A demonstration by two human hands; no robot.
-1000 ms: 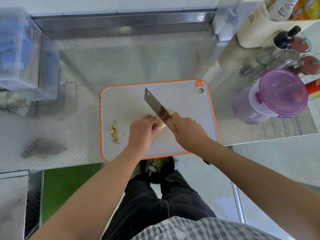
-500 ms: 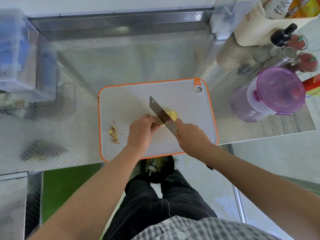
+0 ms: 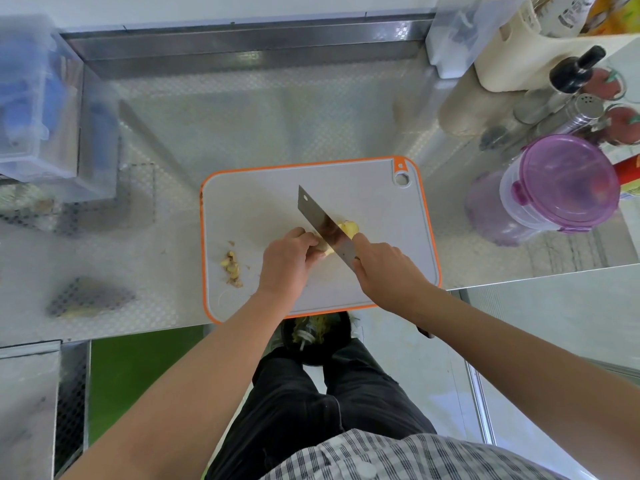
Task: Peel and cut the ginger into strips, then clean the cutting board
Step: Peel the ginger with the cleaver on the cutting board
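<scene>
A grey cutting board with an orange rim lies on the steel counter. A yellow piece of ginger sits near the board's middle. My left hand grips its near end with curled fingers. My right hand grips the handle of a cleaver, forefinger along the blade's back. The blade stands across the ginger, with a peeled part showing on its far side. A small heap of ginger peelings lies on the board's left part.
A purple-lidded container stands to the right of the board, with shakers and bottles behind it. Clear plastic boxes sit at the far left. A black bin with scraps is below the counter's edge, by my legs.
The cleaver has shifted a little to the left along the ginger, and more of the yellow ginger now shows to the right of the blade. My left hand keeps its hold.
</scene>
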